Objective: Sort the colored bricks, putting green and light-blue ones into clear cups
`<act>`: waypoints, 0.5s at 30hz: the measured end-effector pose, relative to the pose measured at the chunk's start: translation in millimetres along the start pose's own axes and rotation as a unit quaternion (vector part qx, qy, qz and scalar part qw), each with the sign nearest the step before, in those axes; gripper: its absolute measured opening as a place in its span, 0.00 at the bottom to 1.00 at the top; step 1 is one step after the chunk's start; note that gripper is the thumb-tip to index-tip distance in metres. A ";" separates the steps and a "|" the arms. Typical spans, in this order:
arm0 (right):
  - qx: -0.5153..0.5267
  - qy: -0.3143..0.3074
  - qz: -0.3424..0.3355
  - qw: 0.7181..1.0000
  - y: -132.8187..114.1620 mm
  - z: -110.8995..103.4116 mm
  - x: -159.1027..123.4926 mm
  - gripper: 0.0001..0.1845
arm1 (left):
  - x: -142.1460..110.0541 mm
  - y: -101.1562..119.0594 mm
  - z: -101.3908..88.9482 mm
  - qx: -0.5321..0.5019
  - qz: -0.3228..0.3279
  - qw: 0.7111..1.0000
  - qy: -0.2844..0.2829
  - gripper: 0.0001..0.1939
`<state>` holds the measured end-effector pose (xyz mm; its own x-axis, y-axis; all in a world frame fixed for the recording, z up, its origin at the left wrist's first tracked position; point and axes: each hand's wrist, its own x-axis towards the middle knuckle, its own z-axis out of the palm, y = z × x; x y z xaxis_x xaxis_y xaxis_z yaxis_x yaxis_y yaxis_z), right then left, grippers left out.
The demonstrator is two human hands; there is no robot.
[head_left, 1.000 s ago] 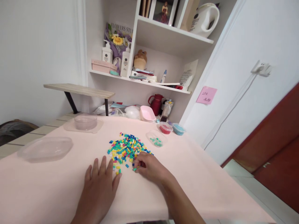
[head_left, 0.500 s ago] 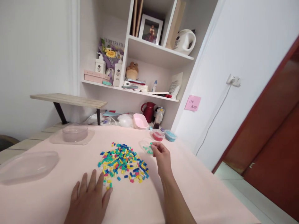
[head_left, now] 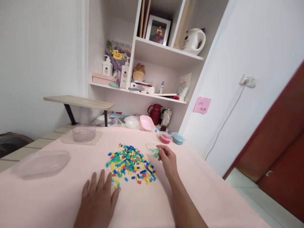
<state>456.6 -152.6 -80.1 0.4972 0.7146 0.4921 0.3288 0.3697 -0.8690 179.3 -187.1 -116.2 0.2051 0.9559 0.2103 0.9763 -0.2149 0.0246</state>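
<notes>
Bricks are mostly lying heaped mid-surface, few green ones sitting in the dish where right hand is hovering pinched, contents unclear; left hand is resting flat, empty.

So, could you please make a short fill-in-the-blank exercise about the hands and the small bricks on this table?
1. The left hand lies ___ on the table.
2. The right hand is over a small clear tub holding ___ bricks.
3. The pile lies ___ the two hands.
4. The tub further back holds ___ bricks.

Missing words: flat; green; between; red
</notes>
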 end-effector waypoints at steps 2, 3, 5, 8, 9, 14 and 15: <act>-0.053 -0.110 -0.074 0.990 -5.4 11.6 -10.9 0.12 | -1.2 0.0 -1.1 -0.004 0.006 1.000 -0.003 0.31; -0.080 -0.170 -0.121 0.975 -8.0 17.9 -17.0 0.11 | -1.9 0.0 -1.6 -0.005 0.008 1.000 -0.002 0.30; -0.116 -0.271 -0.200 0.934 -12.4 30.6 -29.4 0.09 | -3.2 -0.2 -2.1 -0.007 0.012 1.000 0.002 0.30; -0.145 -0.349 -0.261 0.888 -16.6 46.1 -45.0 0.07 | -4.4 -0.9 -1.8 -0.013 0.014 1.000 0.005 0.31; -0.155 -0.363 -0.275 0.876 -17.5 49.9 -48.8 0.08 | -4.5 -1.2 -1.8 -0.018 0.015 1.000 0.002 0.32; -0.200 -0.412 -0.330 0.825 -20.2 60.6 -59.3 0.15 | -3.3 -2.1 -5.6 -0.047 0.021 0.998 -0.030 0.40; -0.204 -0.416 -0.337 0.820 -20.6 61.7 -60.4 0.14 | -3.1 -2.1 -6.6 -0.048 0.021 0.998 -0.036 0.41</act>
<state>370.2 -166.8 -95.1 -0.5708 0.6506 0.5010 0.6291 0.7385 -0.2424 176.2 -191.0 -110.4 0.2542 0.9565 0.1433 0.9560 -0.2709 0.1122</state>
